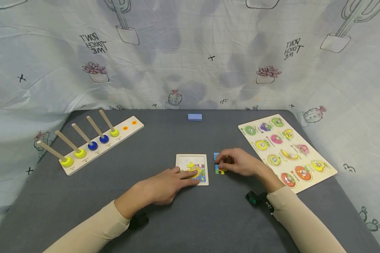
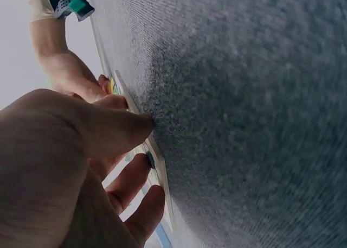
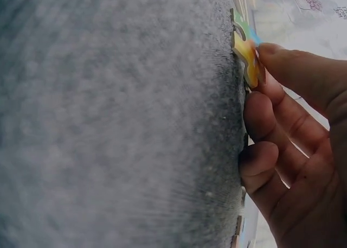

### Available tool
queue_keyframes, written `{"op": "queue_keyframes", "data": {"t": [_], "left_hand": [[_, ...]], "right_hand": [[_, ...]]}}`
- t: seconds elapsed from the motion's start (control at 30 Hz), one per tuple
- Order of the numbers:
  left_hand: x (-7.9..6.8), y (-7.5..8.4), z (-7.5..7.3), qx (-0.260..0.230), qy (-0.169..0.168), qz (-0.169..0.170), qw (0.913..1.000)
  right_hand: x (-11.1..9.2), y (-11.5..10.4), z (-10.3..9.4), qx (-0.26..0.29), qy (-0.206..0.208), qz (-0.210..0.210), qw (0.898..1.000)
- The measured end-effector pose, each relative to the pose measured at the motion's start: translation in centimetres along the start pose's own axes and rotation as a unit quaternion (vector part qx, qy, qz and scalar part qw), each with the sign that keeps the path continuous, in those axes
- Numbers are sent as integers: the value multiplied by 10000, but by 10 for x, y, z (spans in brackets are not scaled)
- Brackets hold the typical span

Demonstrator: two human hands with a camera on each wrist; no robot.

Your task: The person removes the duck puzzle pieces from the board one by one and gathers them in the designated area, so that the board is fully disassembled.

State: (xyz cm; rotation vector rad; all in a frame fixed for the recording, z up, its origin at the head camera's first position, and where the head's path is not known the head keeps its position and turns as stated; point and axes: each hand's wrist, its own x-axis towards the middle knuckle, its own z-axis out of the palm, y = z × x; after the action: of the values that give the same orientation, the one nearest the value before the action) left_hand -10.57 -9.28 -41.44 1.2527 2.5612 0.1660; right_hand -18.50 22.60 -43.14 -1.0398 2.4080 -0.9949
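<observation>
My left hand (image 1: 164,184) reaches over a small square wooden puzzle tray (image 1: 178,161), its extended fingers resting on the colourful jigsaw pieces (image 1: 201,168) inside. Those pieces cover the tray's lower right part; some of them are hidden under the fingers. To the right of the tray, my right hand (image 1: 242,162) pinches a yellow, green and blue puzzle piece (image 3: 246,44) between thumb and fingers. That piece stands close over the dark tabletop in the right wrist view. A blue puzzle piece (image 1: 216,156) lies beside the fingers, partly covered by them.
A wooden counting board (image 1: 95,154) with several pegs and yellow and blue rings stands at the left. At the back lies a blue block (image 1: 194,117). A fruit puzzle board (image 1: 266,135) lies at the right, partly beneath the right forearm. A printed cloth (image 1: 190,52) hangs behind the table.
</observation>
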Motion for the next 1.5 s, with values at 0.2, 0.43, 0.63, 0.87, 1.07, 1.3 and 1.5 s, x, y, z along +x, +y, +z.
{"op": "queue_keyframes", "data": {"t": [0.2, 0.43, 0.63, 0.87, 1.07, 1.3, 1.5], "left_hand": [[6, 6, 3, 222, 360, 87, 9991], [11, 18, 11, 676, 651, 32, 9956], [11, 25, 14, 812, 539, -50, 9952], [8, 22, 10, 927, 384, -30, 9949], [9, 27, 13, 1142, 201, -120, 9932], [8, 29, 15, 1414, 187, -147, 9897], [9, 26, 14, 1542, 189, -71, 9878]], "right_hand": [[1, 0, -1, 41, -35, -103, 9999], [5, 0, -3, -113, -54, -333, 9994], [9, -4, -7, -343, 61, -398, 9986], [22, -10, -8, -486, 37, -449, 9978], [30, -15, -5, -336, -26, -427, 9985], [44, -24, 4, -236, -152, -622, 9977], [54, -28, 8, 14, -337, -580, 9977]]}}
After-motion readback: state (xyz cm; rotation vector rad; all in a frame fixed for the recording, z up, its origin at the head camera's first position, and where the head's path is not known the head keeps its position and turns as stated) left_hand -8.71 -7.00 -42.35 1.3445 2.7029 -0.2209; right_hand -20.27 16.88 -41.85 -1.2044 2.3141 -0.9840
